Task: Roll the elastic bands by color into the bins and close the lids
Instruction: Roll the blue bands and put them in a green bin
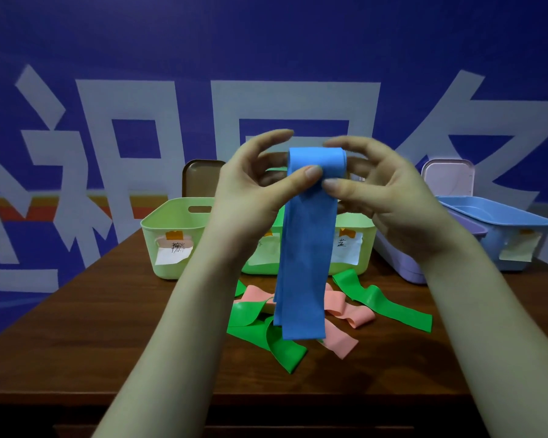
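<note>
A single wide-angle camera sat on the person's head and looked forward and down over the counter (108,327). It was close to the work: both forearms filled the lower part of the frame, and the left hand (250,188) and right hand (393,200) were at the centre, pinching the blue band (304,248) large before the lens. The bins (149,248) stood farther off across the middle, and the blue wall (266,42) filled the upper half (its big pale lettering ran off the left and right edges).
</note>
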`<action>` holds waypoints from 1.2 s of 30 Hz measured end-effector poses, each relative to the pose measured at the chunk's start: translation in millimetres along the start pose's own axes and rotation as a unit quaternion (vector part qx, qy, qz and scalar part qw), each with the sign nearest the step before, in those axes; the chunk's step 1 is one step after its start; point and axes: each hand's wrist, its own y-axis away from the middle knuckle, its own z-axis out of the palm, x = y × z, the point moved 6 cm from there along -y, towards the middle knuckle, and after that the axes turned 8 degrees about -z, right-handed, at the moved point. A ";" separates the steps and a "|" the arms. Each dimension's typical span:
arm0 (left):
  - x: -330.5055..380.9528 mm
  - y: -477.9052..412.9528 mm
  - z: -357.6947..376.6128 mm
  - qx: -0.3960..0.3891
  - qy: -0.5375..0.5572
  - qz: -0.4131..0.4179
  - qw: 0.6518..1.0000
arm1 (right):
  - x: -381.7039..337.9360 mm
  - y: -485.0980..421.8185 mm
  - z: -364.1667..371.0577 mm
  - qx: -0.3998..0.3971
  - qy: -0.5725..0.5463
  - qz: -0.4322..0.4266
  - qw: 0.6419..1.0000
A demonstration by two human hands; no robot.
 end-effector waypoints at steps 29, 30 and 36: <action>-12.3 -5.7 0.9 -0.024 -0.025 -0.062 0.997 | 7.9 -1.9 -8.0 0.030 -0.010 -0.009 0.999; -12.5 -5.6 1.2 -0.024 -0.028 -0.066 0.997 | 7.6 -1.6 -8.5 0.030 -0.003 -0.012 0.999; -9.5 -5.0 2.6 -0.023 -0.019 -0.065 0.997 | 4.8 0.3 -7.8 0.022 0.029 -0.019 0.999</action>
